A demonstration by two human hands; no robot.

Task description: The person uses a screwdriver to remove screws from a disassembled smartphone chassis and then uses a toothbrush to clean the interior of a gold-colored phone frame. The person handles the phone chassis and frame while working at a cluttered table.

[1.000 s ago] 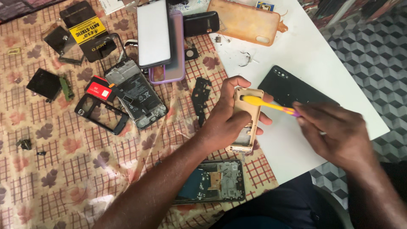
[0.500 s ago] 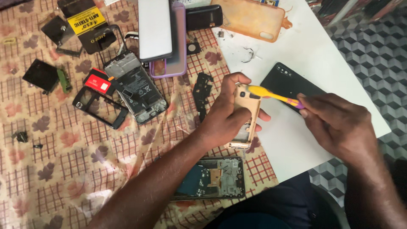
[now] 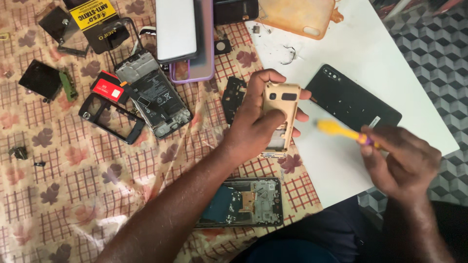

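— Overhead, at a cluttered repair table [image 3: 351, 44]: left hand [image 3: 256, 129] wrapped around a gold phone frame [image 3: 280, 117], thumb pressed across its front, fingertips showing past its far edge. Held tilted above the seam between patterned cloth [image 3: 73, 195] and white tabletop.

— And the right hand [image 3: 402, 163]?

— Closed around a yellow tool with a purple grip [image 3: 343, 131], tip blurred and pointed toward the frame, just short of touching it. Kept over the white surface, just beside a black back cover [image 3: 353, 102] lying flat.

— Around the frame?

— Directly below the left forearm, an opened phone with exposed boards [image 3: 243, 202], flat on the cloth. To the left of the left hand, a small black inner plate [image 3: 233, 97]. Farther left, a stripped phone body with its battery showing [image 3: 153, 97], a red tag [image 3: 107, 87] touching its side, and an empty black frame [image 3: 109, 119] just under that.

— Top of the picture?

— A white slab [image 3: 175, 29] stacked on a phone in a purple case [image 3: 204, 58], an orange translucent case [image 3: 297, 17] on the white top, and a yellow-and-black pouch [image 3: 92, 14] at the upper left. Near the left edge, a black square module with a green strip [image 3: 46, 80].
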